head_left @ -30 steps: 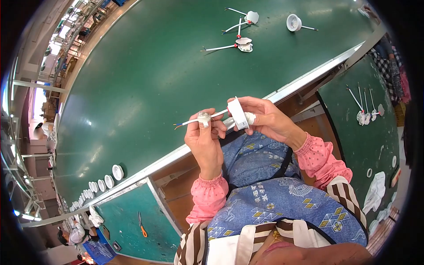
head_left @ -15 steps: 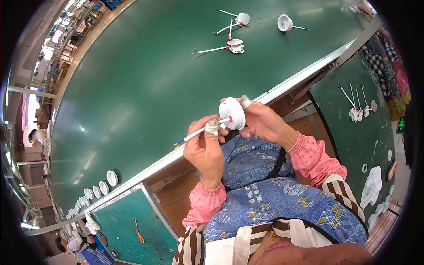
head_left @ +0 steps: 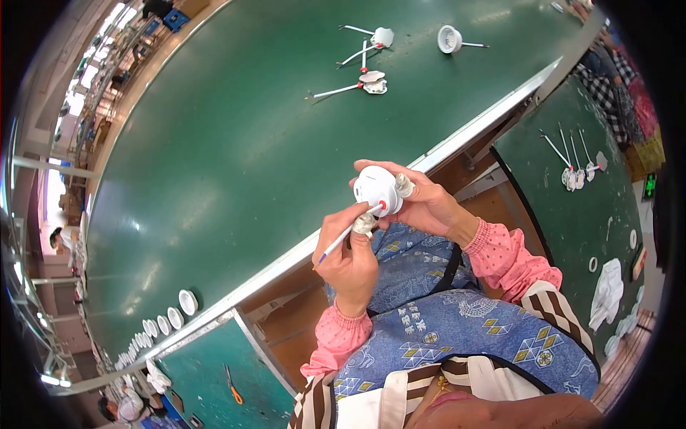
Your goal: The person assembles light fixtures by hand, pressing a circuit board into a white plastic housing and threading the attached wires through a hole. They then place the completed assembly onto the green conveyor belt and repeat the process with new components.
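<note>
My right hand (head_left: 432, 207) grips a round white plastic housing (head_left: 374, 186) by its side, its thumb on the rim. A white cable (head_left: 334, 247) comes out of the housing through a red ring (head_left: 383, 205). Close to that ring, my left hand (head_left: 348, 263) pinches the cable between thumb and fingers; a blue wire end shows at the cable's tip. Both thumbs wear pale wraps. The housing is tilted, held above my lap near the green table's edge, and its far side is hidden.
On the green table (head_left: 236, 143) lie white parts with cables (head_left: 374, 82) and a white cup with a cable (head_left: 450, 39). A row of white cups (head_left: 188, 302) runs along the left edge. Orange-handled scissors (head_left: 234, 390) lie lower left. Right: several cabled parts (head_left: 572, 177), a white cloth (head_left: 607, 293).
The housing has turned, so its cable and red ring now face lower. My left hand has moved right and a little down, its fingers closer to the housing. The view has shifted slightly.
</note>
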The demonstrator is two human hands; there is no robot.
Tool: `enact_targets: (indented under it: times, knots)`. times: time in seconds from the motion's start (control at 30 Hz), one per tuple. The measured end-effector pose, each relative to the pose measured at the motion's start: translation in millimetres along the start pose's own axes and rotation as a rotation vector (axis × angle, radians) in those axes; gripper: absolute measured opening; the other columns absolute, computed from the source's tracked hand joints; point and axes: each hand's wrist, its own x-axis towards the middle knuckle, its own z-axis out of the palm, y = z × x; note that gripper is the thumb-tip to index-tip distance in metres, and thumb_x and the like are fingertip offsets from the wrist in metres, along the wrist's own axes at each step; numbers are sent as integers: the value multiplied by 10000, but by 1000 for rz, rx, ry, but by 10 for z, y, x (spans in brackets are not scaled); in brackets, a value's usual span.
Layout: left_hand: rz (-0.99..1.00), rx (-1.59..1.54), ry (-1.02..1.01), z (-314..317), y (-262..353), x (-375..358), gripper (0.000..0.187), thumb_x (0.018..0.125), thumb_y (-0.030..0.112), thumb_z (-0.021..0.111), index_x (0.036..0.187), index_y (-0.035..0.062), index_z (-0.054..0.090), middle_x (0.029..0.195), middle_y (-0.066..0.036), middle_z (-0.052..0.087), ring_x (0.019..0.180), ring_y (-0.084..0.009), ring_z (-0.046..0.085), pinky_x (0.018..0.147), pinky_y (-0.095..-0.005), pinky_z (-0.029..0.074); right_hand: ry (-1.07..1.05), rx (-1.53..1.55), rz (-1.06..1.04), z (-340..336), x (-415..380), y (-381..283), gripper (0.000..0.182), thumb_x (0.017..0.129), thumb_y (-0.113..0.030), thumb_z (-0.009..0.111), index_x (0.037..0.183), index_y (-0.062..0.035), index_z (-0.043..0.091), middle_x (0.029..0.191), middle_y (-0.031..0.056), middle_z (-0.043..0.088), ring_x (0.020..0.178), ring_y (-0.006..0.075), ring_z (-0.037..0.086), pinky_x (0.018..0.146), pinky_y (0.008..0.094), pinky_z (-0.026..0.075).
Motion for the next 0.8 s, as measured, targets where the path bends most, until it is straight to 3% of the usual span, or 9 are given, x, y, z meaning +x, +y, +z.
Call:
enact_targets:
  times: [0.1, 0.2, 0.23, 0.33, 0.4, 0.47, 0.53, 0.63, 0.8]
  knots:
    - [22, 80, -51, 99, -62, 91, 149, 1002, 74, 629, 1063, -40, 701, 939, -99, 683, 756, -138, 685, 605, -242, 519, 45, 31, 4, -75, -73, -125, 627, 1000, -344, 634, 1499, -24, 431, 1315, 102, 591, 1132, 215, 632, 701, 315, 583]
    - [165, 225, -122, 425, -301, 535, 119, 971, 20, 623, 1023, -15, 723, 885, -68, 687, 735, -114, 671, 605, -248, 508, 311, -236, -146, -321, -280, -343, 582, 1013, -312, 608, 1483, -9, 447, 1324, 128, 600, 1110, 226, 651, 680, 307, 572]
    - [187, 184, -153, 655, -328, 716, 131, 887, -57, 632, 983, 4, 697, 897, -127, 679, 742, -269, 668, 662, -342, 530, 392, -221, -181, -334, -379, -472, 522, 1030, -273, 561, 1457, 12, 468, 1310, 153, 614, 1066, 227, 674, 644, 292, 549]
    - [316, 188, -273, 1366, -686, 1179, 94, 900, 23, 617, 967, 5, 681, 934, -164, 680, 842, -361, 672, 738, -421, 532, 628, -332, -253, -423, -647, -610, 429, 1019, -219, 549, 1355, 47, 559, 1195, 159, 663, 965, 203, 696, 602, 266, 510]
    - [281, 222, -441, 1832, -910, 1427, 239, 875, 36, 623, 1108, -15, 644, 988, -193, 676, 937, -389, 655, 838, -462, 512, 671, -360, -236, -471, -824, -694, 384, 1009, -193, 560, 1306, 48, 599, 1119, 141, 685, 904, 181, 696, 598, 255, 501]
    - [309, 242, -503, 1836, -1007, 1544, 334, 858, 52, 639, 1187, 0, 614, 1046, -197, 664, 970, -403, 642, 848, -469, 503, 725, -361, -236, -517, -921, -725, 350, 1000, -170, 569, 1267, 49, 627, 1060, 126, 701, 853, 162, 693, 593, 246, 493]
    - [433, 542, -455, 1596, -1092, 1747, 358, 842, 68, 658, 1196, 23, 623, 1086, -178, 654, 1009, -385, 625, 873, -478, 476, 772, -355, -269, -529, -969, -741, 325, 991, -150, 575, 1237, 50, 645, 1017, 114, 710, 811, 148, 688, 589, 238, 486]
    - [388, 880, -361, 1255, -1435, 2028, 305, 842, 56, 633, 1144, 81, 666, 1062, -114, 624, 1024, -316, 597, 862, -458, 428, 781, -407, -278, -541, -896, -730, 282, 980, -111, 583, 1198, 44, 674, 993, 112, 709, 769, 127, 672, 565, 223, 472]
    - [389, 897, -448, 889, -1778, 1997, 179, 876, 99, 655, 1053, 96, 680, 1000, -113, 623, 977, -324, 595, 838, -454, 424, 660, -578, -252, -536, -532, -714, 272, 953, -67, 633, 1200, 36, 680, 984, 98, 711, 766, 100, 659, 537, 208, 467]
